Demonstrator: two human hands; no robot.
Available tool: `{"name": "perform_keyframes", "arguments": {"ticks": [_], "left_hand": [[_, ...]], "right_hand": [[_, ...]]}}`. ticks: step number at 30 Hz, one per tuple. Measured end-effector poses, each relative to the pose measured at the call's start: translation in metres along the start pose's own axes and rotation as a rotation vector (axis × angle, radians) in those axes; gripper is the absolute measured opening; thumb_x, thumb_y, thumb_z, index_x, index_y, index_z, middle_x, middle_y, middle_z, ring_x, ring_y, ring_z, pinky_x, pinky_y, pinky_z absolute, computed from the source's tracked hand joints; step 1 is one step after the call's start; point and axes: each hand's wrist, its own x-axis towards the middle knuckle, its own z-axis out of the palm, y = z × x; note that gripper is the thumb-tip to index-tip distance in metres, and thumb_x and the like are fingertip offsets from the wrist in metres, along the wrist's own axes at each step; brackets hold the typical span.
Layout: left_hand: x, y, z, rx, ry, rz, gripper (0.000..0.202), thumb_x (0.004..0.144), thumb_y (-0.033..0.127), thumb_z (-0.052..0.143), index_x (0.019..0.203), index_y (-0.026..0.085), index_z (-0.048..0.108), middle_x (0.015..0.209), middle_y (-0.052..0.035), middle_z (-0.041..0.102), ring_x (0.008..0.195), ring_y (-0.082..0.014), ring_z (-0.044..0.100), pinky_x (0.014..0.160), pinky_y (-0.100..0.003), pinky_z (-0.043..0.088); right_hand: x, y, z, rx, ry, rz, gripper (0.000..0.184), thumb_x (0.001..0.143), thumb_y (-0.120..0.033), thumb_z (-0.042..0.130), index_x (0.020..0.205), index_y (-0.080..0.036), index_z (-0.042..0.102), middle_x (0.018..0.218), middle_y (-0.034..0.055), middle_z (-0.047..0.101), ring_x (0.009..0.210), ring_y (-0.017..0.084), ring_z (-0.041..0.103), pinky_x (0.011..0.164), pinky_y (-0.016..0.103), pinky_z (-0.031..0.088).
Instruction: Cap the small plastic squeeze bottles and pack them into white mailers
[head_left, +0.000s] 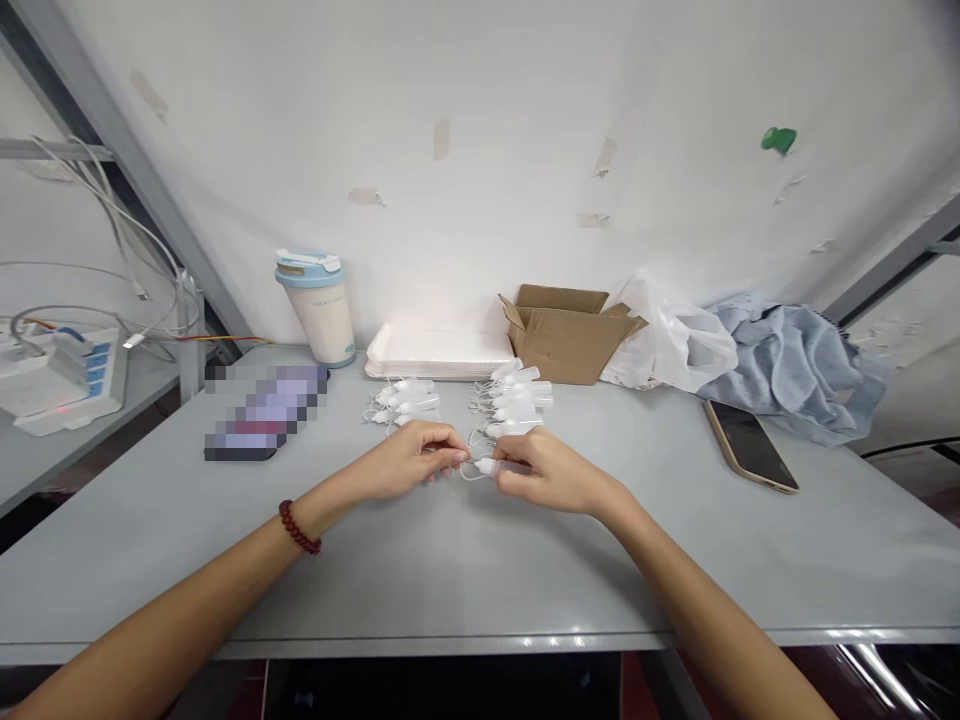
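My right hand [546, 472] is closed round a small clear plastic bottle [489, 466] with a white cap, held just above the grey table [465, 560]. My left hand [411, 462] pinches the thin white loop at the bottle's cap end, fingertips almost meeting the right hand. A dark red bead bracelet [298, 528] is on my left wrist. Behind the hands lie two small heaps of the same bottles, one at the left [403, 400] and a bigger one at the right [517, 398].
At the back stand a lidded cup [319, 305], a stack of white trays [439, 352], an open cardboard box [568, 330], a white plastic bag [667, 340] and blue cloth [795, 365]. A phone [750, 445] lies at the right, a blurred item [259, 415] at the left, a power strip [64, 375] beyond.
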Motion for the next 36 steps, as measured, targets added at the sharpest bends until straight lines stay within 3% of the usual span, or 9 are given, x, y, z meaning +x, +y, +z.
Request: {"name": "perform_keyframes", "arguments": {"ticks": [7,16,23,36], "left_hand": [[0.0021,-0.0024,-0.0030,-0.042,0.059,0.058,0.018,0.081,0.028,0.055,0.086,0.015,0.067,0.071,0.0002,0.061,0.061,-0.0109,0.058,0.063,-0.023,0.047],[0.0018,0.0019,-0.0008,-0.187,0.086,0.005,0.011,0.078,0.025,0.060,0.076,0.014,0.064,0.067,0.0000,0.063,0.062,-0.0108,0.057,0.066,-0.024,0.047],[0.0022,-0.0018,-0.0010,-0.302,0.060,0.017,0.015,0.079,0.028,0.058,0.081,0.013,0.062,0.075,-0.0025,0.065,0.064,-0.0119,0.059,0.066,-0.027,0.048],[-0.0004,0.0044,-0.0012,-0.313,0.043,-0.026,0.018,0.079,0.032,0.060,0.078,0.013,0.062,0.074,-0.0024,0.065,0.064,-0.0124,0.058,0.067,-0.027,0.047]], "right_hand": [[0.0001,-0.0029,-0.0020,0.027,0.078,0.001,0.009,0.074,-0.017,0.045,0.066,-0.016,0.049,0.054,-0.0052,0.040,0.051,0.008,0.034,0.049,0.022,0.025],[0.0019,-0.0005,0.0011,0.063,0.123,0.002,0.010,0.078,-0.019,0.044,0.070,-0.016,0.050,0.056,-0.0047,0.042,0.052,0.008,0.035,0.051,0.021,0.026],[0.0015,-0.0017,-0.0001,0.077,0.111,-0.003,0.016,0.082,-0.020,0.041,0.069,-0.016,0.049,0.061,-0.0030,0.047,0.056,0.009,0.040,0.054,0.022,0.030],[0.0010,-0.0032,0.0005,0.086,0.127,-0.003,0.014,0.081,-0.018,0.041,0.069,-0.017,0.048,0.060,-0.0035,0.045,0.057,0.010,0.039,0.054,0.022,0.030]]}}
